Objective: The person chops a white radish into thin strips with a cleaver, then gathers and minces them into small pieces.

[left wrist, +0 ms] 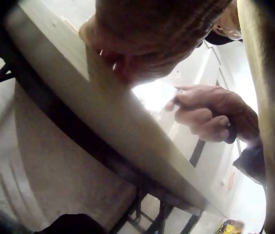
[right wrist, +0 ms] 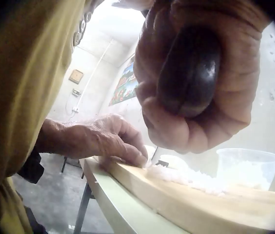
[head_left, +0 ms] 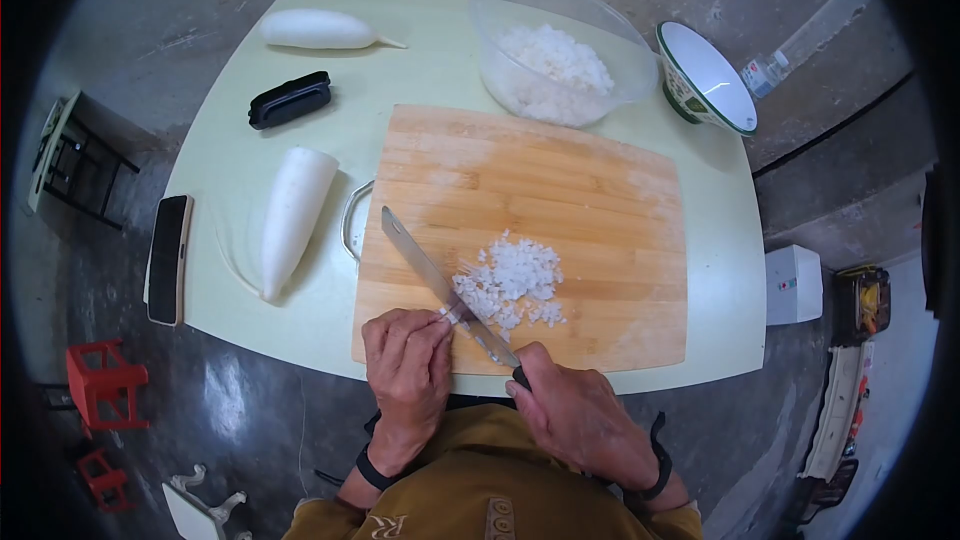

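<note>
My right hand (head_left: 585, 410) grips the black handle (right wrist: 190, 70) of a kitchen knife (head_left: 425, 265). Its blade slants up and to the left over the cutting board (head_left: 600, 200). Beside the blade, at the board's front edge, my left hand (head_left: 408, 365) has curled fingers that pinch a small white radish piece (head_left: 447, 315), mostly hidden under them. To the right of the blade lies a pile of finely chopped radish (head_left: 515, 275). In the right wrist view the left hand (right wrist: 103, 141) rests low at the board, close to the chopped pile (right wrist: 176, 176).
Left of the board lie a large cut radish (head_left: 297, 215), a phone (head_left: 168, 260) and a black case (head_left: 290, 100). A whole radish (head_left: 318, 29) lies farther back. Behind the board stand a clear plastic bowl (head_left: 490, 15) of chopped radish and a tilted white bowl (head_left: 710, 70).
</note>
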### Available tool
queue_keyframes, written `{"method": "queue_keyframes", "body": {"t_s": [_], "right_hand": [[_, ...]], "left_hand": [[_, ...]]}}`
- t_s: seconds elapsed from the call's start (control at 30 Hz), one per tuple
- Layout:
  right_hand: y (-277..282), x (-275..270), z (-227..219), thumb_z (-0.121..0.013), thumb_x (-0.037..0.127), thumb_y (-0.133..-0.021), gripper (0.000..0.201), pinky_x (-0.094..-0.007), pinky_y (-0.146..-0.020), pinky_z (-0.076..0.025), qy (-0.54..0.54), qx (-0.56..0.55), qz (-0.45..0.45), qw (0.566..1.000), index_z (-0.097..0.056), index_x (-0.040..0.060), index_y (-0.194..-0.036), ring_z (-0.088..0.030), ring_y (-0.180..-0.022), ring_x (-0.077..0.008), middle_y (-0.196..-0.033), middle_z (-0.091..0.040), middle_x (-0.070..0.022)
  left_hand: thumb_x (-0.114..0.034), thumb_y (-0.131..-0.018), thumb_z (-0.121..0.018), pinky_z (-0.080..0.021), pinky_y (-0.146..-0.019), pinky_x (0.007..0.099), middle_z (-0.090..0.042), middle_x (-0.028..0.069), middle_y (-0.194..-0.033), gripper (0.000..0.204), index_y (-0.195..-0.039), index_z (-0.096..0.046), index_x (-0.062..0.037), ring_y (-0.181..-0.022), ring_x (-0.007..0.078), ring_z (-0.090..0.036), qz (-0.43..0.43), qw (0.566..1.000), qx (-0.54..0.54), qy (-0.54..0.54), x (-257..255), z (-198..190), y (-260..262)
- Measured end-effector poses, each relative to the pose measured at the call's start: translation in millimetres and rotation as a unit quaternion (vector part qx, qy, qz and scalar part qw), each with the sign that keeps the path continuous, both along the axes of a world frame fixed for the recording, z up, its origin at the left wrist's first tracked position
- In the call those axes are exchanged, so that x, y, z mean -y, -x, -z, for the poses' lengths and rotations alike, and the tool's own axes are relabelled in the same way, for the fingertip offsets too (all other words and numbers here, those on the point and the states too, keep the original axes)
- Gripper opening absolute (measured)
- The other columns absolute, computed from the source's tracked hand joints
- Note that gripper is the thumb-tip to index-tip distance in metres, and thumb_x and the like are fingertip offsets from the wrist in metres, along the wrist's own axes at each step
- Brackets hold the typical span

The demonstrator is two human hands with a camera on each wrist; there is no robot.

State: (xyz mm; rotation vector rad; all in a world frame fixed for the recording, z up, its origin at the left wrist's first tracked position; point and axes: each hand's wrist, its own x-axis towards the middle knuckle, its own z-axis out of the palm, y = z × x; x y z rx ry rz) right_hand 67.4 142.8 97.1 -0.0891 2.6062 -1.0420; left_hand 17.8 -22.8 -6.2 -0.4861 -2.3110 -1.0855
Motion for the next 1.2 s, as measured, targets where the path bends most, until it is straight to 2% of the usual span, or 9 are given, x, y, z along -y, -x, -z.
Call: {"method": "queue_keyframes", "body": {"t_s": [0.33,0.4,0.53,0.6,0.63,0.7,0.93,1.0,1.2], "right_hand": [[17,15,11,-0.056,0.013,-0.097,0.020,-0.0541,-0.060,-0.044,-0.030,-0.012,-0.018,0.999,-0.043,0.0018,-0.105,-0.059,-0.069,-0.0471,-0.074,-0.059,-0.0234],[22,16,18,-0.055,0.012,-0.097,0.019,-0.0534,-0.060,-0.044,-0.014,-0.068,-0.021,0.997,-0.042,0.0011,-0.104,-0.059,-0.068,-0.0467,-0.073,-0.059,-0.0228],[23,10,17,-0.055,0.011,-0.096,0.018,-0.0523,-0.060,-0.044,0.008,-0.106,0.003,0.994,-0.042,0.0013,-0.104,-0.058,-0.068,-0.0466,-0.071,-0.058,-0.0229],[17,6,5,-0.054,0.013,-0.097,0.017,-0.0519,-0.060,-0.046,0.002,-0.052,0.002,0.999,-0.042,0.0026,-0.101,-0.062,-0.072,-0.0442,-0.078,-0.062,-0.0221],[14,4,1,-0.054,0.013,-0.097,0.017,-0.0519,-0.060,-0.046,0.001,-0.051,0.003,0.999,-0.042,0.0026,-0.101,-0.062,-0.072,-0.0442,-0.078,-0.062,-0.0221],[10,3,-5,-0.052,0.015,-0.098,0.018,-0.0546,-0.062,-0.045,-0.003,0.023,-0.004,1.000,-0.041,0.0031,-0.103,-0.061,-0.073,-0.0461,-0.079,-0.063,-0.0227],[12,7,-4,-0.052,0.014,-0.097,0.018,-0.0559,-0.064,-0.046,-0.020,0.093,-0.021,0.995,-0.039,0.0040,-0.104,-0.061,-0.075,-0.0467,-0.081,-0.064,-0.0218],[10,12,8,-0.057,0.014,-0.096,0.019,-0.0537,-0.059,-0.045,-0.031,0.001,-0.016,0.999,-0.042,0.0036,-0.103,-0.059,-0.066,-0.0474,-0.069,-0.058,-0.0228],[27,20,24,-0.054,0.010,-0.096,0.018,-0.0535,-0.058,-0.042,-0.004,-0.091,-0.030,0.995,-0.041,0.0008,-0.104,-0.058,-0.067,-0.0466,-0.070,-0.057,-0.0223]], "left_hand": [[0.007,-0.069,-0.076,-0.048,-0.076,0.0368,-0.067,0.0090,-0.089,0.024,-0.089,-0.064,-0.0022,-0.085,0.0291,-0.060,0.002,1.000,0.004,0.021,-2,-1,0],[0.007,-0.070,-0.076,-0.048,-0.076,0.0370,-0.067,0.0094,-0.089,0.024,-0.089,-0.064,-0.0020,-0.084,0.0297,-0.060,0.009,1.000,0.004,0.015,0,-2,1],[0.007,-0.070,-0.076,-0.048,-0.076,0.0375,-0.067,0.0098,-0.089,0.024,-0.089,-0.063,-0.0020,-0.084,0.0300,-0.060,0.009,1.000,0.014,0.004,2,-3,0],[0.008,-0.070,-0.075,-0.047,-0.078,0.0373,-0.065,0.0094,-0.091,0.025,-0.091,-0.064,-0.0025,-0.088,0.0304,-0.059,0.022,1.000,0.021,-0.005,3,-2,1],[0.008,-0.070,-0.075,-0.047,-0.078,0.0373,-0.065,0.0094,-0.091,0.025,-0.091,-0.064,-0.0025,-0.088,0.0304,-0.059,0.023,0.999,0.022,-0.006,3,-2,1],[0.008,-0.070,-0.075,-0.047,-0.078,0.0373,-0.065,0.0091,-0.090,0.025,-0.090,-0.064,-0.0027,-0.088,0.0300,-0.059,0.022,0.999,0.022,-0.009,2,-2,1],[0.008,-0.070,-0.074,-0.047,-0.078,0.0373,-0.065,0.0091,-0.090,0.024,-0.089,-0.063,-0.0024,-0.087,0.0302,-0.058,0.018,1.000,0.015,-0.003,0,0,2],[0.009,-0.071,-0.074,-0.047,-0.077,0.0373,-0.065,0.0096,-0.091,0.024,-0.089,-0.063,-0.0019,-0.087,0.0305,-0.058,0.019,1.000,0.013,0.012,0,-1,2],[0.008,-0.072,-0.075,-0.047,-0.076,0.0379,-0.063,0.0106,-0.089,0.024,-0.092,-0.065,-0.0011,-0.088,0.0308,-0.057,0.022,1.000,0.013,0.010,2,-4,-1]]}}
